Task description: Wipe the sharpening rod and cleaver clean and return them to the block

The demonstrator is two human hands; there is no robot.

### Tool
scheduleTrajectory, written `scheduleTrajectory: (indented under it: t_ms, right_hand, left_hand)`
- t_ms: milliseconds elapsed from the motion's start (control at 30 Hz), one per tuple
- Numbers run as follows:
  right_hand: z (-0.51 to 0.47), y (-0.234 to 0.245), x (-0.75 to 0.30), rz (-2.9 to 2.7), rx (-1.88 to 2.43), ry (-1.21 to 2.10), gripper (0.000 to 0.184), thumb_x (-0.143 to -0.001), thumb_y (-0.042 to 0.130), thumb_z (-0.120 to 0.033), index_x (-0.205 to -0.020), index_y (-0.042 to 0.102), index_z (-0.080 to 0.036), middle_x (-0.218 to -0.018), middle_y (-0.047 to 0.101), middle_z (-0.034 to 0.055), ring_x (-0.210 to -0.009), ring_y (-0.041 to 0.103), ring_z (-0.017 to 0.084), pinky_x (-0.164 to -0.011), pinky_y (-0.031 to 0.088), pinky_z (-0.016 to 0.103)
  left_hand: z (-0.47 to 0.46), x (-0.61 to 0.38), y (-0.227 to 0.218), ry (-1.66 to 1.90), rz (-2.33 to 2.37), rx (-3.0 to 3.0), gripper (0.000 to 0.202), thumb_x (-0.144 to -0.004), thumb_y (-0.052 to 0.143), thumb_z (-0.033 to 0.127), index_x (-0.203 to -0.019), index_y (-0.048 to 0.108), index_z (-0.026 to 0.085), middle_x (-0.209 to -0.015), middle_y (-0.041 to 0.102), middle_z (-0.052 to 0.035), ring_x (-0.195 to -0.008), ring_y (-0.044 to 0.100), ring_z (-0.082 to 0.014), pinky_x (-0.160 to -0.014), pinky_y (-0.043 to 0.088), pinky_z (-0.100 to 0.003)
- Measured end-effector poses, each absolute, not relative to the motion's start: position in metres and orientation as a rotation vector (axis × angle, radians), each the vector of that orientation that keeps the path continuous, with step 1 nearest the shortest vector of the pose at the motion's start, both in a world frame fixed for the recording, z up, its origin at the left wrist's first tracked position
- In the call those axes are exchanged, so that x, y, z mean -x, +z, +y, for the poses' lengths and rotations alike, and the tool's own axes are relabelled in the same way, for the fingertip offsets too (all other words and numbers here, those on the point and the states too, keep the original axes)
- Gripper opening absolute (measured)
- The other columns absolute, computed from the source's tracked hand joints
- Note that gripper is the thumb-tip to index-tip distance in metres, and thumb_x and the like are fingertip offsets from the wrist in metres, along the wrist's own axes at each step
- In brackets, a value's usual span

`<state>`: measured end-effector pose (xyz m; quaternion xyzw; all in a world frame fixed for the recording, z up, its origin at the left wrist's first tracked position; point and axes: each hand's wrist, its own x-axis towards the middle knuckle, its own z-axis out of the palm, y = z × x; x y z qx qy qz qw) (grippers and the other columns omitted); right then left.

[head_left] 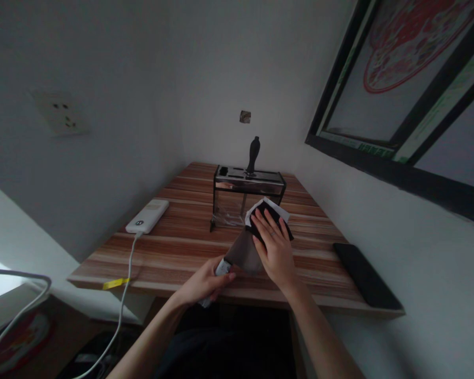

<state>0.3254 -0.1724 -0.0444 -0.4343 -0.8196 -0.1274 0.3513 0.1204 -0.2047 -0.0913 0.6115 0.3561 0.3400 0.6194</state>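
My left hand [207, 281] is closed around the light grey handle of a broad-bladed kitchen knife [245, 252], held over the front edge of the table. The blade slants up and to the right, and its far end is covered. Over that end, my right hand [274, 247] grips a black cloth [275, 212] with its fingers laid across it. A white layer [265, 201] shows along the cloth's upper edge. Just behind stands a clear-sided knife holder [231, 202] with a slotted metal top. One black-handled tool [254, 152] sticks up from it.
A white power bank [148, 216] lies on the wooden table [174, 255] at left, its white cable [130, 263] hanging over the front edge beside a yellow tag [116, 283]. Near the right edge lies a black phone [366, 276]. Walls close in on both sides.
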Motion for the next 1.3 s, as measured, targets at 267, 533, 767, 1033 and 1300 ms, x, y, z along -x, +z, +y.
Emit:
scheduleTrajectory:
  t_ms: [267,533,767,1033,1300]
  right_hand:
    - [-0.155,-0.033,-0.332,-1.988,1.164,-0.383,0.048,-0.098,0.038,-0.023,-0.146,0.034,-0.025,-0.148,0.042,0.0041,-0.142,0.028,0.021,-0.115,0.019,0.05]
    - [-0.155,-0.031,-0.33,-1.935,1.166,-0.4,0.047,-0.098,0.038,-0.023,-0.145,0.036,-0.025,-0.148,0.042,0.0048,-0.142,0.028,0.021,-0.115,0.018,0.051]
    - [-0.168,-0.045,-0.319,-2.006,1.118,-0.366,0.047,-0.098,0.039,-0.02,-0.145,0.036,-0.023,-0.147,0.044,0.0048,-0.142,0.028,0.021,-0.116,0.018,0.05]
    - [-0.207,-0.067,-0.294,-2.179,1.027,-0.236,0.052,-0.095,0.04,-0.016,-0.146,0.033,-0.02,-0.148,0.043,0.0052,-0.142,0.028,0.021,-0.116,0.019,0.049]
    - [-0.237,-0.081,-0.271,-2.189,0.941,-0.117,0.052,-0.094,0.039,-0.015,-0.146,0.035,-0.019,-0.145,0.047,0.0041,-0.139,0.035,0.018,-0.117,0.022,0.044]
  left_hand:
    - [-0.206,-0.121,-0.087,0.772,0.811,-1.434,0.033,-0.08,0.064,0.046,-0.081,0.047,0.018,-0.048,0.04,0.0108,-0.033,0.032,-0.0026,-0.032,0.024,-0.013]
    - [-0.207,-0.121,-0.088,0.774,0.826,-1.425,0.031,-0.08,0.064,0.045,-0.081,0.049,0.018,-0.049,0.04,0.0107,-0.034,0.032,-0.0025,-0.031,0.024,-0.013]
    - [-0.206,-0.121,-0.091,0.781,0.834,-1.387,0.032,-0.081,0.063,0.045,-0.087,0.05,0.017,-0.047,0.04,0.0114,-0.033,0.031,-0.0027,-0.031,0.024,-0.013]
    - [-0.204,-0.123,-0.096,0.842,0.836,-1.322,0.03,-0.079,0.064,0.041,-0.087,0.048,0.017,-0.047,0.042,0.0118,-0.032,0.03,-0.0021,-0.031,0.025,-0.013]
    - [-0.204,-0.121,-0.108,0.869,0.984,-1.229,0.029,-0.061,0.056,0.018,-0.089,0.049,0.016,-0.042,0.048,0.0104,-0.034,0.039,-0.0059,-0.034,0.031,-0.015]
